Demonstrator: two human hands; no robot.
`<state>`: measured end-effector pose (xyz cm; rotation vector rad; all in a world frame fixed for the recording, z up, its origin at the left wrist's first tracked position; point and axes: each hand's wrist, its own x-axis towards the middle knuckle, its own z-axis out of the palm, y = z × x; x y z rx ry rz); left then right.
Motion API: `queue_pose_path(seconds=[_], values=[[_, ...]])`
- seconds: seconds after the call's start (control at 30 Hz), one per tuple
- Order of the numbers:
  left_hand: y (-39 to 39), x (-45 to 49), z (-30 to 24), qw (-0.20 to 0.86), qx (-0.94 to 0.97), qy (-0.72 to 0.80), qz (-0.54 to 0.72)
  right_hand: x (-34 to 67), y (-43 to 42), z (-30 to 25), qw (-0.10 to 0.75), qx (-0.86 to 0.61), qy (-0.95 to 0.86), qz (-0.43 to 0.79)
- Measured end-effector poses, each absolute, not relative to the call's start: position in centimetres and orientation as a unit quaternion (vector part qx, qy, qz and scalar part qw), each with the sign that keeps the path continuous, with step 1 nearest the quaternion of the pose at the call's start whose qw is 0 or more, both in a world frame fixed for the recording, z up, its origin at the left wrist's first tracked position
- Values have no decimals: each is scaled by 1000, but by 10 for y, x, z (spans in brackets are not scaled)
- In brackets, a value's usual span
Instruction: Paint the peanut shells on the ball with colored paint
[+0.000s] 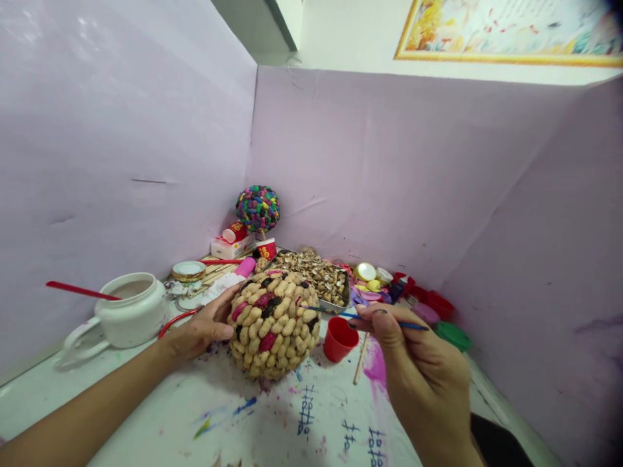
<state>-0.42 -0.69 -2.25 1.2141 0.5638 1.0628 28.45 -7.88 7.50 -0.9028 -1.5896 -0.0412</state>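
A ball covered in peanut shells [273,324], some painted pink and black, stands on the paint-stained table. My left hand [204,327] cups its left side, fingers wrapped against the shells. My right hand [418,373] pinches a thin blue paintbrush [370,318], whose tip touches the ball's right side. A small red cup [339,338] sits just below the brush, between the ball and my right hand.
A metal tray of peanut shells [316,272] lies behind the ball. A finished multicoloured ball [257,208] stands at the back corner. A white pot with a red stick [127,311] is at the left. Paint pots and lids [389,285] crowd the right. Lilac partitions enclose the table.
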Motion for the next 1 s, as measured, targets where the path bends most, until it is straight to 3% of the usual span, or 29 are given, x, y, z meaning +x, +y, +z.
queue_pose_path(seconds=[1.0], values=[[-8,-3,-24,661,538,225,473,282,-81,75,613,-385,-689,-32]])
